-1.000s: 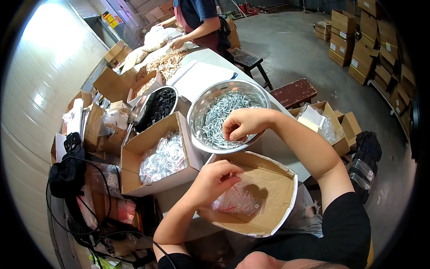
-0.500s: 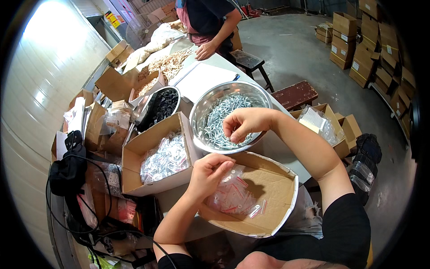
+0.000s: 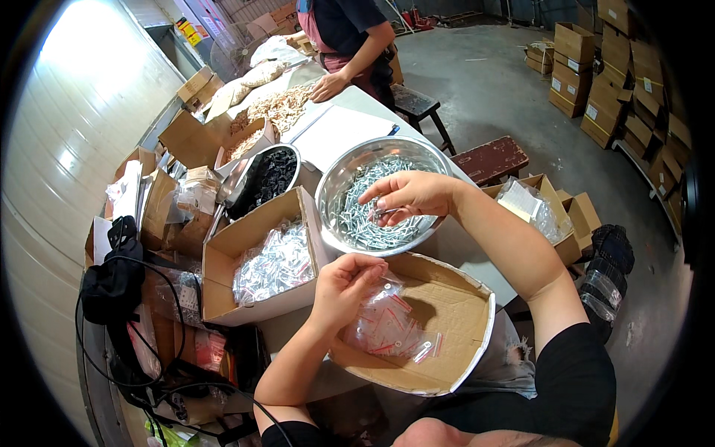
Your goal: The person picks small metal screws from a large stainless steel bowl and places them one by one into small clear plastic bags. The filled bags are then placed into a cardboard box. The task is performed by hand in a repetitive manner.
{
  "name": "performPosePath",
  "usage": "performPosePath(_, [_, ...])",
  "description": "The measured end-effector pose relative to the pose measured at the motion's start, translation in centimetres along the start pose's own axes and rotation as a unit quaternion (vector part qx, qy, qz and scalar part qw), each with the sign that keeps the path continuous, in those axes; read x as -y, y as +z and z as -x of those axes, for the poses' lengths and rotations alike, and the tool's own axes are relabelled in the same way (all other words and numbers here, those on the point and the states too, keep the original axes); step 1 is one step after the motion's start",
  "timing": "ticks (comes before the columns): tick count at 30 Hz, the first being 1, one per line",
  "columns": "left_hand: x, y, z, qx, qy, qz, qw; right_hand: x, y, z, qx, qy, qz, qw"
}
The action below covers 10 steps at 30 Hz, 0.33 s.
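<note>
My left hand [image 3: 346, 290] is closed in a pinch on the edge of a small clear zip bag [image 3: 386, 287], above the near cardboard tray [image 3: 454, 328]. Several similar red-edged bags [image 3: 387, 324], some with small white rings inside, lie in that tray. Over a steel bowl [image 3: 325, 190] of silvery screws [image 3: 365, 190] hovers my right hand [image 3: 421, 195]. Its forefinger is stretched out, while the thumb and lower fingers curl around what look like a few screws, partly hidden by the hand.
Left of the bowl stands a cardboard box [image 3: 216, 276] of filled bags [image 3: 275, 261]. Beyond it are a pan of black parts [image 3: 272, 179], a pile of tan pieces [image 3: 283, 108] and white paper [image 3: 342, 134]. A co-worker [image 3: 350, 45] stands at the table's far end. Stools [image 3: 491, 159] flank the right side.
My right hand has lifted slightly and its forefinger has straightened from a tighter curl. My left hand has barely moved. The co-worker's near hand has shifted left along the table.
</note>
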<state>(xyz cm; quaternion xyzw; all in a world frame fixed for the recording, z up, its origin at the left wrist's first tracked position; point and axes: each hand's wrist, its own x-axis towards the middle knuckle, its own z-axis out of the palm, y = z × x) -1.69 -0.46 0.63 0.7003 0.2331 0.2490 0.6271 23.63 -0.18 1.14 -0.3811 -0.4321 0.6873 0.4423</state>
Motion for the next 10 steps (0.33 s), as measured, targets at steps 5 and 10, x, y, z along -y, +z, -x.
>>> performPosePath(5, [-0.06,-0.05,-0.19,-0.01,0.089,-0.115,0.989,-0.12,0.1,-0.07,-0.034,-0.009,0.059,0.998])
performPosePath(10, [-0.66,-0.25,0.62,-0.011,-0.027,-0.127,0.991,-0.38,-0.2,-0.43,-0.081,0.011,0.12,0.989])
